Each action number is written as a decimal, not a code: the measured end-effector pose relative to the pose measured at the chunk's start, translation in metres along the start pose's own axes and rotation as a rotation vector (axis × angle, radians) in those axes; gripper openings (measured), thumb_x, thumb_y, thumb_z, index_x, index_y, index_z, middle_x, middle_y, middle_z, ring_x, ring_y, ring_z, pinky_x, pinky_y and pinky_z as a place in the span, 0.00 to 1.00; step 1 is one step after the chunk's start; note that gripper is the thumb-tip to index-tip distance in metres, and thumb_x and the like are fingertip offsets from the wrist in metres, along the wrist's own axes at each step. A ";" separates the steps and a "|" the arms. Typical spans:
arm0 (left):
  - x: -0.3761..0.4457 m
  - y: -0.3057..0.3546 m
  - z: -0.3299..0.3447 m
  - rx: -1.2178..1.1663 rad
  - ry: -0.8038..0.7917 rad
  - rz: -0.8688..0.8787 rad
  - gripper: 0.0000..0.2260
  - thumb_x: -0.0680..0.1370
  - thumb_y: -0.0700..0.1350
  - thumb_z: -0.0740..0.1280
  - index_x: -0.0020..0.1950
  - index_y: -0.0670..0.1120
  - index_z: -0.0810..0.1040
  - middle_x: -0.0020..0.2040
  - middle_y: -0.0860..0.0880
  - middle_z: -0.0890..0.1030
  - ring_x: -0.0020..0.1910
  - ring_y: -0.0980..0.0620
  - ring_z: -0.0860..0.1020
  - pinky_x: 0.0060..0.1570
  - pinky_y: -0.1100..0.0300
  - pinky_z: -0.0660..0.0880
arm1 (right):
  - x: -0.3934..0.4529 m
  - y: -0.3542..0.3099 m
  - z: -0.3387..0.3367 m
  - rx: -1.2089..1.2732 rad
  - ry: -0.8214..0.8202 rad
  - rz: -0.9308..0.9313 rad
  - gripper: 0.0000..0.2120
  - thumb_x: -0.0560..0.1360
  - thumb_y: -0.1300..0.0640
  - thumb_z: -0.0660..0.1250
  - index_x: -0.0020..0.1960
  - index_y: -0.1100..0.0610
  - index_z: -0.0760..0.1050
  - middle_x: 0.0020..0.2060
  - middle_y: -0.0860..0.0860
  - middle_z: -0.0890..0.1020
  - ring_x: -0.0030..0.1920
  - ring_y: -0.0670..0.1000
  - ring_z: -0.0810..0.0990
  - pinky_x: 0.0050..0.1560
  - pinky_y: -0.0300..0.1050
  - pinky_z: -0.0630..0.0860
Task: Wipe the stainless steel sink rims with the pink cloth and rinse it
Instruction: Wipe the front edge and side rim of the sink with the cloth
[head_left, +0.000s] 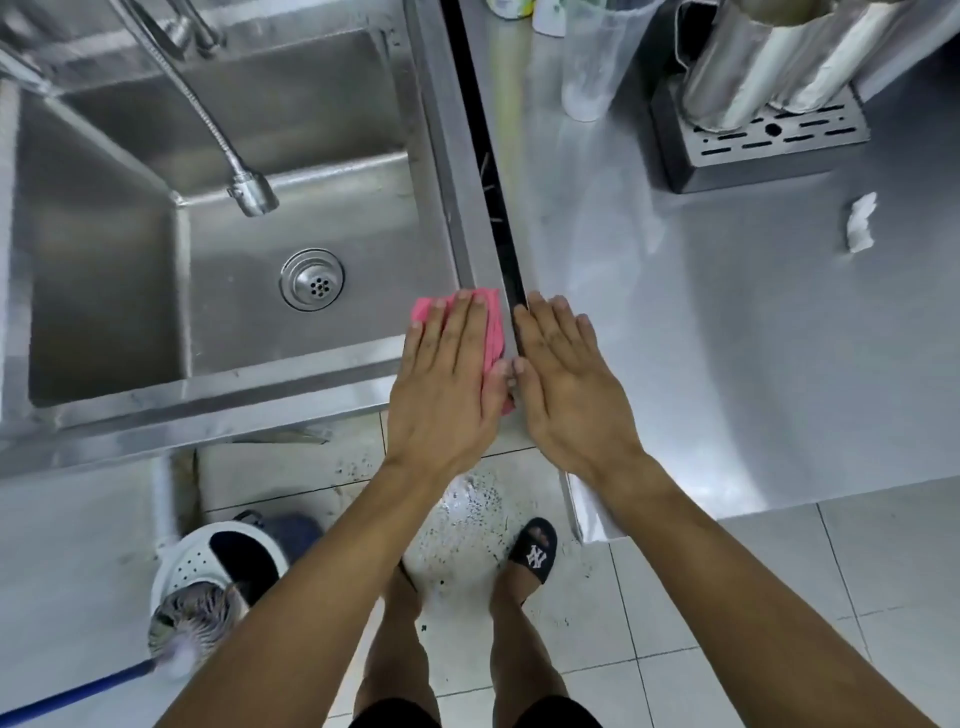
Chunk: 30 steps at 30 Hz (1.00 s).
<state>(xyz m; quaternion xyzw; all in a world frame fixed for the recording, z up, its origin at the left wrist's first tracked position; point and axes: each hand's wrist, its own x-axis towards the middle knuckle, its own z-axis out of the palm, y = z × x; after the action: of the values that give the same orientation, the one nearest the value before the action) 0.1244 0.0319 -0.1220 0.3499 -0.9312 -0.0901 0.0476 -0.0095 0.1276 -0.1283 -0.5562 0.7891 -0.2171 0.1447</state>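
While left hand (447, 379) lies flat, grip spread | pink cloth (491, 332) beneath, on sink rim (457, 208) | right hand (566, 379) spread, beside

Bright, steel glare, soft blur, edges warped

My one view comes from the head, wide-angle, looking steeply down from above. It faces the stainless steel sink basin (234, 291) at left, the steel counter (727, 338) at right and the tiled floor (701, 623) below, close in.
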 end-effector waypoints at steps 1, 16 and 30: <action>0.001 -0.002 0.001 0.005 0.000 -0.002 0.28 0.86 0.53 0.48 0.82 0.38 0.57 0.82 0.40 0.60 0.82 0.42 0.56 0.80 0.44 0.53 | 0.001 -0.002 0.005 -0.063 0.008 -0.010 0.28 0.86 0.49 0.45 0.83 0.59 0.57 0.83 0.55 0.56 0.84 0.54 0.50 0.83 0.52 0.46; -0.011 -0.012 0.008 0.015 0.091 -0.297 0.27 0.84 0.52 0.49 0.82 0.44 0.60 0.81 0.44 0.63 0.82 0.43 0.56 0.81 0.44 0.47 | 0.003 -0.003 0.015 -0.251 0.008 -0.008 0.28 0.87 0.48 0.46 0.83 0.60 0.53 0.83 0.57 0.53 0.84 0.56 0.47 0.83 0.54 0.44; -0.029 -0.049 -0.005 0.047 0.076 -0.320 0.28 0.83 0.52 0.51 0.82 0.44 0.61 0.81 0.44 0.64 0.81 0.41 0.58 0.80 0.42 0.50 | 0.002 -0.006 0.016 -0.269 0.001 0.023 0.28 0.87 0.47 0.46 0.84 0.58 0.52 0.84 0.54 0.52 0.84 0.54 0.47 0.83 0.54 0.44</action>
<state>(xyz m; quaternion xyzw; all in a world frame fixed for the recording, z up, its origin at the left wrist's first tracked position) 0.1783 0.0137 -0.1282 0.4980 -0.8629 -0.0614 0.0598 0.0019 0.1209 -0.1395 -0.5616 0.8173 -0.1077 0.0709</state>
